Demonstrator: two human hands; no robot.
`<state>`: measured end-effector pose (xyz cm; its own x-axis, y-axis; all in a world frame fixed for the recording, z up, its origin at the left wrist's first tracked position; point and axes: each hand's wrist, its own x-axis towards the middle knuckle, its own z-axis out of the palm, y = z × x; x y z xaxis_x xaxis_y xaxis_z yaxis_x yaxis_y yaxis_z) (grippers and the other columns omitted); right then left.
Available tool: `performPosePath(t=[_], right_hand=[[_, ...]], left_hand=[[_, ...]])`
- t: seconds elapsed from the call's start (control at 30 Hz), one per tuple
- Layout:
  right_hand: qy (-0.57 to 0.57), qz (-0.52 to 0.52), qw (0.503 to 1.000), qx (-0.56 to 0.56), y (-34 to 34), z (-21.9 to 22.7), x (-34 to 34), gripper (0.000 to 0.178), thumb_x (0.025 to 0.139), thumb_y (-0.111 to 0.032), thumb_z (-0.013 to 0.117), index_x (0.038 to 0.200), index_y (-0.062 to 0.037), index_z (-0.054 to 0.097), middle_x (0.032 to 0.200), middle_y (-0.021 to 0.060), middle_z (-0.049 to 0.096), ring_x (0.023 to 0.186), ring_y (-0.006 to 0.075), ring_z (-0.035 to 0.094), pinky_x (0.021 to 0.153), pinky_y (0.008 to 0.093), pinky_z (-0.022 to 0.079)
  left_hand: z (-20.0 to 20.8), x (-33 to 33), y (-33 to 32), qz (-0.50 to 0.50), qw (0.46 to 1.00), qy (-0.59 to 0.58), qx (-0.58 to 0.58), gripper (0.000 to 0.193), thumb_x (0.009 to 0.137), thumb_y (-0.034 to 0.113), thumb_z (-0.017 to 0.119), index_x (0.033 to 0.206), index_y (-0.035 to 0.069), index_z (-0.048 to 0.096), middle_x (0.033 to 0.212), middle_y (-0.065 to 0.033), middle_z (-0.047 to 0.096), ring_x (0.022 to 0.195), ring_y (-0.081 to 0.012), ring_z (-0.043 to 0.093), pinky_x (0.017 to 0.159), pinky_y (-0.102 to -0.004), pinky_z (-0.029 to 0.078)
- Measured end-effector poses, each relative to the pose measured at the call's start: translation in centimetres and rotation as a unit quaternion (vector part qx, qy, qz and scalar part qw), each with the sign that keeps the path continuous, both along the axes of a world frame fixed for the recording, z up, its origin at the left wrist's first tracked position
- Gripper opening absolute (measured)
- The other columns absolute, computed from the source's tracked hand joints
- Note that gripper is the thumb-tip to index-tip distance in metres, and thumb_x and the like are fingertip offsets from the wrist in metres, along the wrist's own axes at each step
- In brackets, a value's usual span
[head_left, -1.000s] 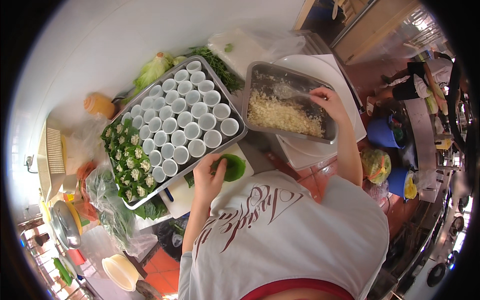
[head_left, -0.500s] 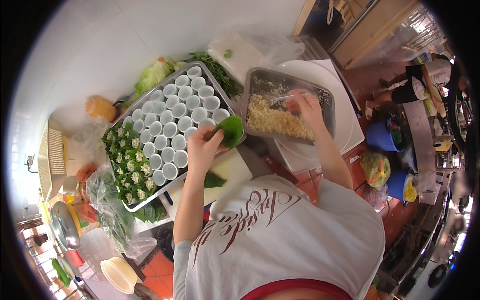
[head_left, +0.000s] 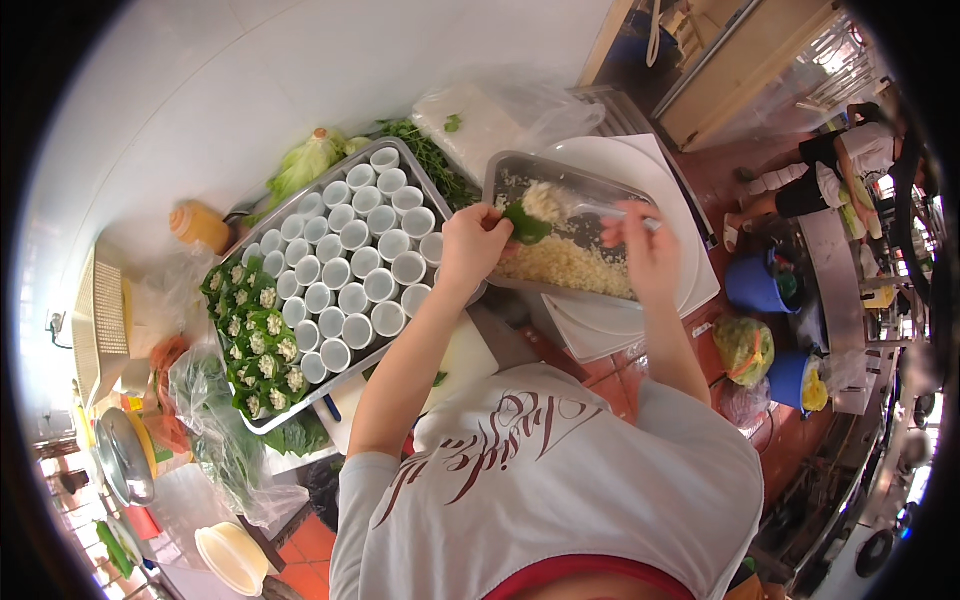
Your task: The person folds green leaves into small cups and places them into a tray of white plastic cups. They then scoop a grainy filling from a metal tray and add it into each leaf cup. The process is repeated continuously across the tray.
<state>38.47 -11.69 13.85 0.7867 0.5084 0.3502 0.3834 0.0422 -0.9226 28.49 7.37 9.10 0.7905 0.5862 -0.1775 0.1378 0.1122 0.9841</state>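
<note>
Fingers (head_left: pixel 497 226) of the left hand (head_left: pixel 468 247) are pinched closed on a curled green leaf (head_left: pixel 528 226), holding it over the left side of the steel filling tray (head_left: pixel 575 226). Fingers of the right hand (head_left: pixel 652 258) are bent round the handle of a spoon (head_left: pixel 588 206); motion blur hides exactly how tightly they close. On the spoon's end sits a heap of pale crumbly filling (head_left: pixel 546 201), right beside the leaf; whether they touch cannot be told. Leaf and spoonful have just come together, which suggests the leaf is at the point of being loaded.

Half a second ago the leaf was above the near right corner of the cup tray (head_left: pixel 312 399), and the spoon was down in the loose mixture. Since then, the left hand has shifted right and away from the body, and the spoon has come up heaped.

Farther out, little differs: small white cups (head_left: pixel 354 236) fill most of the cup tray, with filled leaf cups (head_left: pixel 258 343) bunched along its left end. Nearer the body, the left forearm now crosses the white cutting board (head_left: pixel 468 350), leaving just a bit of another leaf (head_left: pixel 440 378) showing there.
</note>
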Motion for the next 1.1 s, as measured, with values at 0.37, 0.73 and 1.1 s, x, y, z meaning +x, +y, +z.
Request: performPosePath(t=[0.37,0.73,1.1], right_hand=[[-0.053,-0.045,0.993,-0.093,1.3,-5.4,2.2,0.016,0.092,-0.009,0.051,0.103,0.0007,0.058,0.085,0.0118,0.066,0.071,0.012,0.062,0.066,0.0236,0.051],[0.182,-0.065,0.98,0.056,0.8,-4.0,3.1,0.022,0.094,-0.015,0.049,0.1,0.0043,0.057,0.079,0.014,0.065,0.062,0.0135,0.06,0.056,0.0245,0.049],[-0.299,-0.085,0.949,-0.053,2.7,-1.0,0.1,0.015,0.088,-0.001,0.053,0.1,-0.0005,0.062,0.085,0.0106,0.062,0.08,0.0198,0.062,0.069,0.0269,0.049]], left_hand=[[0.3,-1.4,0.7,0.016,0.999,-0.035,-0.011,0.009,0.083,0.001,0.055,0.083,-0.008,0.058,0.074,-0.0107,0.065,0.065,-0.0172,0.068,0.054,-0.024,0.054],[0.1,-2.4,2.4,0.028,0.998,-0.036,-0.035,0.01,0.086,0.001,0.054,0.086,-0.008,0.055,0.08,-0.011,0.062,0.069,-0.0203,0.067,0.058,-0.026,0.058],[-0.8,-1.8,2.1,0.043,0.998,-0.043,-0.026,0.011,0.084,0.003,0.056,0.087,-0.007,0.06,0.077,-0.0093,0.065,0.066,-0.0157,0.067,0.054,-0.0241,0.054]])
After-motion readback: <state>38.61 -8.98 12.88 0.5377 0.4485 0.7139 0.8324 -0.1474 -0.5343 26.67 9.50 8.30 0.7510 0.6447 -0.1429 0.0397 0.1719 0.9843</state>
